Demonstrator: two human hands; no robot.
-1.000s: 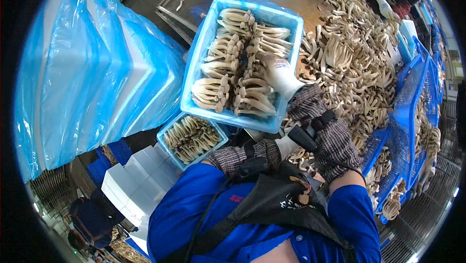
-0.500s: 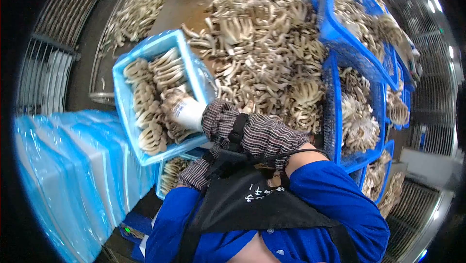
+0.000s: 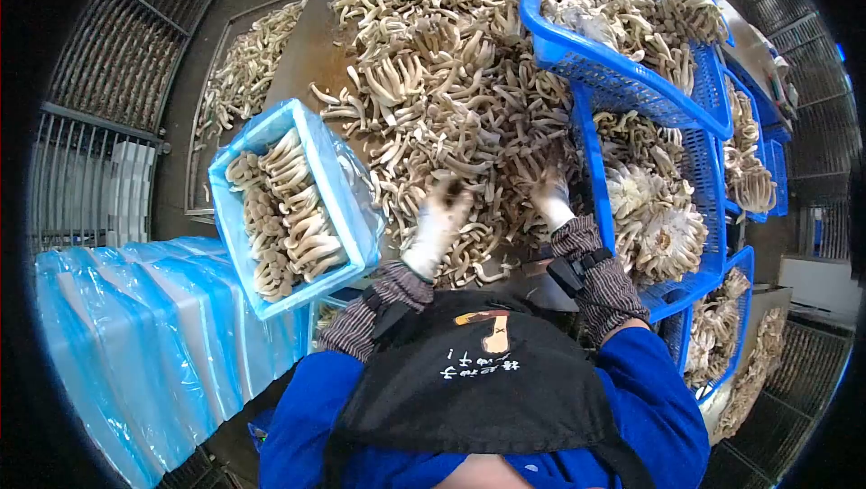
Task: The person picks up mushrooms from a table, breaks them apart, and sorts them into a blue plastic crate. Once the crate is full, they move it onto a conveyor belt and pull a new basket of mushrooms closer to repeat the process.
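A large heap of loose mushrooms (image 3: 469, 101) covers the table in front of me. My left hand (image 3: 439, 223), in a soiled white glove, is at the heap's near left part; its fingers are smeared by motion. Over on the right edge of the heap, my right hand (image 3: 548, 200) reaches in among mushrooms, its fingertips blurred and partly hidden. Left of the heap stands a light blue lined box (image 3: 341, 196) with rows of mushroom clusters (image 3: 293, 209) in it. Neither glove touches this box.
Blue perforated baskets (image 3: 631, 74) of mushrooms are stacked on the right, with another blue basket (image 3: 713, 259) below them. Wrapped blue and white boxes (image 3: 153, 327) stand at the lower left. More mushrooms (image 3: 244, 65) lie on a tray at the upper left.
My left hand has left the light blue box and moved right to the heap. My right hand, previously near the left arm, is now farther right. The view has shifted.
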